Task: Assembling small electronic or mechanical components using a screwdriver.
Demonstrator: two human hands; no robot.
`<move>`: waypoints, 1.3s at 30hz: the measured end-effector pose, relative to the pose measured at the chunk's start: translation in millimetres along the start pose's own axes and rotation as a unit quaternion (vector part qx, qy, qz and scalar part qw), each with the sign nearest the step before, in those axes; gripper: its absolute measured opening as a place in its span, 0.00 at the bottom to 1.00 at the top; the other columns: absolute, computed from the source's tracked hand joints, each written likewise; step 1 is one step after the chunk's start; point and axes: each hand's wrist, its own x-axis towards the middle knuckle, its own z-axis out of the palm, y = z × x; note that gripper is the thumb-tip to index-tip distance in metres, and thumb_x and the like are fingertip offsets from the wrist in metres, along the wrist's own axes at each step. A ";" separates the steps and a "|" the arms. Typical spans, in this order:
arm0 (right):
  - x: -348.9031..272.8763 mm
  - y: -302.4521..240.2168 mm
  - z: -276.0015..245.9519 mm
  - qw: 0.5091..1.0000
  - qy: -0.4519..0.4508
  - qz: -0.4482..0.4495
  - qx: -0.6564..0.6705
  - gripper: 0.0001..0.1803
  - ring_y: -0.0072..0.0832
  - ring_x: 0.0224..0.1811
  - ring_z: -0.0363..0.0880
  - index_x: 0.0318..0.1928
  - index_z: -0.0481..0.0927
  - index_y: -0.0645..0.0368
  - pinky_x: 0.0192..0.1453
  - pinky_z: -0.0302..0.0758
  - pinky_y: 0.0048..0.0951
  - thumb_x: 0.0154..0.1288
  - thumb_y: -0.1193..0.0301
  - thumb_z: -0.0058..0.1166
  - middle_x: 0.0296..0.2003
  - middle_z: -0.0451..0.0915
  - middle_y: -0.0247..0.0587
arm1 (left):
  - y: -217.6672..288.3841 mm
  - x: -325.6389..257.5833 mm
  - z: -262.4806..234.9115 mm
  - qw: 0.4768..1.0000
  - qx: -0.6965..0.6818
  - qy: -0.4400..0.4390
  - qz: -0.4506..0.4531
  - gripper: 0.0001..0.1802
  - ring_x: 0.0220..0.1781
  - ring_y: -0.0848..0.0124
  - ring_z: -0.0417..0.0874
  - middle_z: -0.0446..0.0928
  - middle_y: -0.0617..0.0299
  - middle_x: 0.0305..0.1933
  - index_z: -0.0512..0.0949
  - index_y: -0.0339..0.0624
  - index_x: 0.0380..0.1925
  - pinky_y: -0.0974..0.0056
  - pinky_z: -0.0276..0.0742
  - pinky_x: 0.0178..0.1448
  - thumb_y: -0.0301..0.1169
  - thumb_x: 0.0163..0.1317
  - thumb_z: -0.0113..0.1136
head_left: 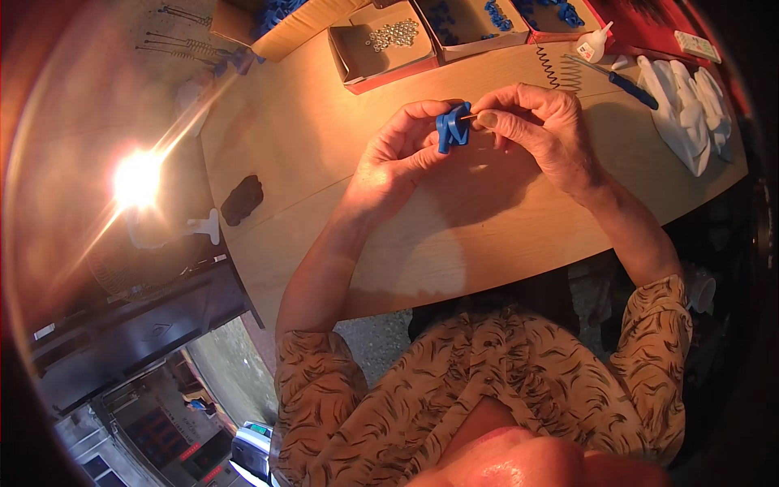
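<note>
Above the middle of the wooden table, my left hand (399,154) grips a small blue plastic part (451,130) with curved arms between thumb and fingers. From the right, my right hand (540,130) pinches a thin copper-coloured pin (468,118) between thumb and forefinger. The pin's far end meets the blue part; whether it sits in a hole I cannot tell. Both hands are held close together, with their shadow on the table to the right.
Along the far edge stand a cardboard tray of small metal pieces (357,69), trays of blue parts (454,49) and a box (300,36). Springs (548,69), a screwdriver (633,88), a small white bottle (595,45) and white gloves (686,114) lie right. A dark lump (242,200) lies left, near a bright lamp (138,180).
</note>
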 end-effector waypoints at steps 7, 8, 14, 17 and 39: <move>0.5 3.6 -2.2 1.000 0.012 0.008 -0.028 0.08 0.14 0.33 0.77 0.43 0.85 0.63 0.39 0.75 0.18 0.70 0.71 0.61 0.34 0.84 0.30 | -6.3 -0.6 4.9 0.992 0.108 0.021 0.060 0.24 0.61 0.67 0.80 0.77 0.56 0.63 0.72 0.37 0.61 0.58 0.77 0.66 0.20 0.65 0.64; 2.3 3.8 -2.5 0.999 0.002 0.012 -0.034 0.08 0.14 0.33 0.77 0.43 0.85 0.63 0.39 0.75 0.18 0.70 0.71 0.61 0.34 0.84 0.30 | -6.6 -1.5 4.4 0.992 0.101 0.029 0.065 0.24 0.61 0.67 0.80 0.77 0.56 0.63 0.72 0.37 0.61 0.58 0.77 0.66 0.20 0.65 0.64; 9.2 17.9 -8.2 0.998 -0.031 0.046 0.040 0.10 0.15 0.33 0.77 0.43 0.85 0.63 0.40 0.75 0.19 0.70 0.68 0.63 0.34 0.85 0.32 | -9.4 -1.6 -1.7 0.989 0.118 0.046 0.080 0.25 0.57 0.67 0.83 0.81 0.54 0.57 0.73 0.35 0.60 0.60 0.81 0.61 0.20 0.63 0.68; 10.2 18.1 -8.1 0.997 -0.041 0.034 0.048 0.09 0.16 0.34 0.78 0.44 0.85 0.63 0.41 0.75 0.19 0.69 0.70 0.64 0.36 0.86 0.33 | -11.2 -1.7 -6.2 0.990 0.098 0.038 0.095 0.23 0.51 0.73 0.85 0.84 0.58 0.48 0.75 0.36 0.57 0.66 0.82 0.55 0.22 0.62 0.70; 5.0 19.2 -5.5 1.000 -0.016 0.011 0.023 0.06 0.19 0.37 0.81 0.43 0.84 0.67 0.44 0.76 0.20 0.67 0.77 0.63 0.35 0.85 0.36 | -11.9 -3.6 -7.3 0.994 0.098 0.018 0.047 0.20 0.53 0.71 0.84 0.85 0.56 0.50 0.78 0.36 0.55 0.65 0.81 0.60 0.22 0.63 0.68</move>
